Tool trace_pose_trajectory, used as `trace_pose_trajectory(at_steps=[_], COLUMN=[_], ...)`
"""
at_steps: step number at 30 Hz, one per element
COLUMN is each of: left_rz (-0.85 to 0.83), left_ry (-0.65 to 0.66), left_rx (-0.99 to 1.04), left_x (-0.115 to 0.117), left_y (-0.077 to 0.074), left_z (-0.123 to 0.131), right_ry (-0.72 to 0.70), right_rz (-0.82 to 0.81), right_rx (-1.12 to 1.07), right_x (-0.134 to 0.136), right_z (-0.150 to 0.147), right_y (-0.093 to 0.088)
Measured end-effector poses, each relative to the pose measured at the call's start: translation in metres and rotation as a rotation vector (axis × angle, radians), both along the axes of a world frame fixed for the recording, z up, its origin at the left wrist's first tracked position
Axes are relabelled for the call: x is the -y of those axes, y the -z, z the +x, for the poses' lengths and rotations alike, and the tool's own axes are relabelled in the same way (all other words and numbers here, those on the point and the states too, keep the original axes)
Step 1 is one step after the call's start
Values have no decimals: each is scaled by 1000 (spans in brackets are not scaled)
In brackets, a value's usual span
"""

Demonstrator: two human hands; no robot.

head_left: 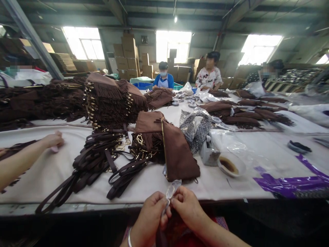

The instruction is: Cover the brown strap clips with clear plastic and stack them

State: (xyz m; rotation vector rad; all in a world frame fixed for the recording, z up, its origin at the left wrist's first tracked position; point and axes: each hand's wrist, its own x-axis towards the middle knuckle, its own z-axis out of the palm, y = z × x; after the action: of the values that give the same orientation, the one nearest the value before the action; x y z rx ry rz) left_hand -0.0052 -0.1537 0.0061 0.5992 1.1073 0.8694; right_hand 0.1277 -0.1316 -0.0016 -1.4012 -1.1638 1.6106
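Observation:
My left hand (151, 214) and my right hand (187, 207) meet at the table's front edge, fingers closed in a pinch on a small clear plastic wrapper (172, 188). A thin pale loop shows at the wrapper. Below my left hand hangs a dark brown strap (161, 237), whose upper end is hidden by the fingers. Just beyond my hands, a brown zippered pouch (180, 154) leans on a stack of fringed brown pouches (146, 123). Dark wrist straps (89, 159) with gold-coloured clasps spread to the left of it.
A co-worker's arm (28, 154) reaches in from the left. A taller stack of fringed bags (108, 99) stands behind. To the right are a tape dispenser (209, 152), a bowl of brown liquid (229, 165) and purple plastic (288, 185). Several people work across the table.

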Motion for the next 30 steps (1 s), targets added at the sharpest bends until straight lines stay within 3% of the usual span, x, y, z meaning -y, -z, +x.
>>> trace_pose_trajectory(at_steps=[6, 12, 15, 19, 22, 24, 27, 30], left_rz=[-78, -101, -32, 295, 607, 727, 782, 621], left_ry=[53, 10, -45, -15, 113, 228, 299, 145], left_rx=[95, -88, -215, -540, -922, -1061, -992, -748], left_x=[7, 12, 13, 17, 20, 22, 23, 20], left_y=[-1, 4, 7, 7, 0, -7, -14, -10], left_z=[-2, -1, 0, 1, -1, -3, -8, -11], right_ry=[-4, -65, -60, -105, -82, -26, 34, 48], right_rz=[72, 152, 132, -69, -224, -304, -340, -323], right_rx=[94, 187, 229, -16, -294, -455, -613, -673], right_x=[2, -2, 2, 16, 25, 27, 29, 30], right_z=[-2, 5, 13, 17, 14, 10, 7, 8], right_y=[2, 8, 5, 6, 10, 12, 11, 4])
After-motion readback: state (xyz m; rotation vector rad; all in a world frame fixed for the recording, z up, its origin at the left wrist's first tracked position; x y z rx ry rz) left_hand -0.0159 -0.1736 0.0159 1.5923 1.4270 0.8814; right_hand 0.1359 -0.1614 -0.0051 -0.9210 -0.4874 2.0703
